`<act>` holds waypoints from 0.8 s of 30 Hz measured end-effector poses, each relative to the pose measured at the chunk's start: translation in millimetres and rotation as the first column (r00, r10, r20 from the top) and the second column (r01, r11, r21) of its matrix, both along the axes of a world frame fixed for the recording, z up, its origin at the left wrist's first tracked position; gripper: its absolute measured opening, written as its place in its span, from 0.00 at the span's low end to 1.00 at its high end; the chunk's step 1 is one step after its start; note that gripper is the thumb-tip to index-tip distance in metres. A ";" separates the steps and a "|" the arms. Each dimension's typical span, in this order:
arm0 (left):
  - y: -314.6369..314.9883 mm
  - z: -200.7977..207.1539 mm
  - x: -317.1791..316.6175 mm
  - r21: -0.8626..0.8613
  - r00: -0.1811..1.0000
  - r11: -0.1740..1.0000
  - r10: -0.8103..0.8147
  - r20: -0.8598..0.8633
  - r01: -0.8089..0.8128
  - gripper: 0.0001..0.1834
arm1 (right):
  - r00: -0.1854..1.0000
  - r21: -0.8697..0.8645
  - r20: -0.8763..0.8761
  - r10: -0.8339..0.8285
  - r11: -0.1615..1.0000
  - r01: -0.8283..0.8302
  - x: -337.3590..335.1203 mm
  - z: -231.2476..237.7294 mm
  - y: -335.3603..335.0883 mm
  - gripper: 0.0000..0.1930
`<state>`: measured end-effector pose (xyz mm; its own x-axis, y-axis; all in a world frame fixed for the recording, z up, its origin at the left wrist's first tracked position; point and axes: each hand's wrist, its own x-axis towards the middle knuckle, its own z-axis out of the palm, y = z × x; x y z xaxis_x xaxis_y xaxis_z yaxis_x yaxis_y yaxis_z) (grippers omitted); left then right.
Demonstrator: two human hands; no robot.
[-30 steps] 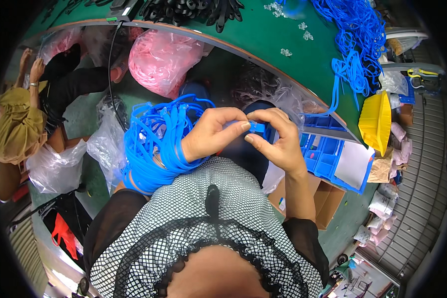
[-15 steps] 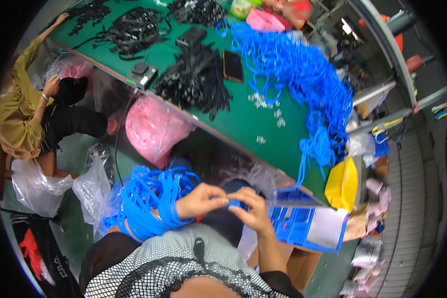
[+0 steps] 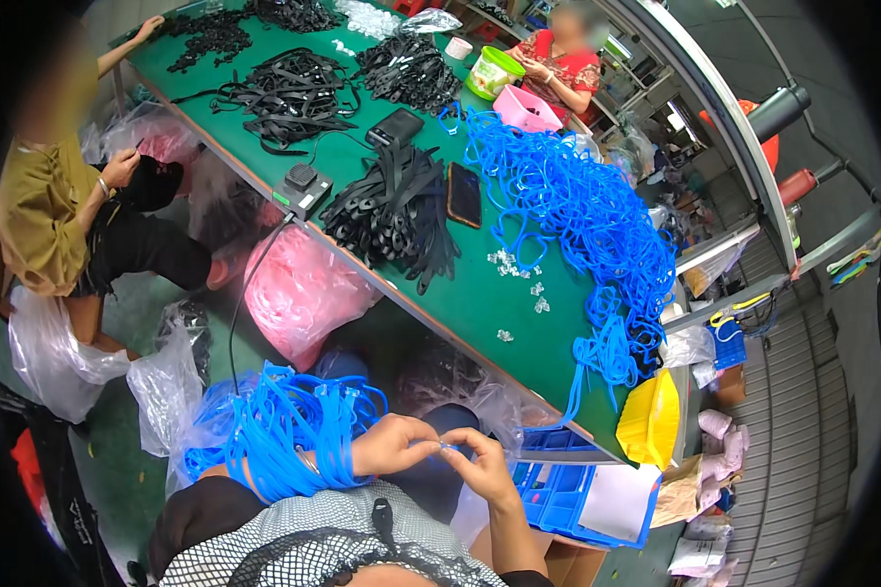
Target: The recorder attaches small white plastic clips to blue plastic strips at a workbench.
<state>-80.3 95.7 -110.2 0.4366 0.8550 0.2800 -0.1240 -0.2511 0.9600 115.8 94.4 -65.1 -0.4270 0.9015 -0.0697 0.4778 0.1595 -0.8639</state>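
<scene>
My left hand [image 3: 392,443] and my right hand [image 3: 480,464] meet over my lap, fingertips pinched together on the end of a blue strap [image 3: 447,447]. A thick bundle of blue straps [image 3: 284,430] hangs looped over my left forearm. Ahead lies a green table [image 3: 480,293] with a long heap of blue straps [image 3: 582,225] on its right side, black straps [image 3: 396,205] in the middle and several small clear clips [image 3: 519,274] between them.
A dark phone [image 3: 463,194] and a black device with a cable [image 3: 300,186] lie on the table. A pink bag [image 3: 299,293] sits under its edge. A blue compartment tray [image 3: 568,489] and yellow bin [image 3: 648,423] are at right. Two seated people work at the left and the far end.
The view has tilted up from my lap to take in the whole table. My hands stay together on the blue strap, lower in the picture now.
</scene>
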 end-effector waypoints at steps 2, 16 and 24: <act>-0.9 0.2 0.8 0.083 0.993 0.994 0.072 -0.092 -0.064 0.10 | 0.999 -0.055 0.002 -0.044 0.998 0.044 0.2 -1.2 -2.6 0.08; -6.3 -34.2 12.3 -0.491 0.919 0.778 -0.319 0.231 0.393 0.10 | 0.978 -0.051 -0.045 -0.205 0.978 0.203 2.7 -17.5 -29.2 0.07; -13.9 -50.5 19.7 -0.619 0.640 0.164 -0.178 0.747 0.768 0.08 | 0.995 0.297 0.049 -0.082 0.953 0.064 4.5 -0.9 -35.4 0.07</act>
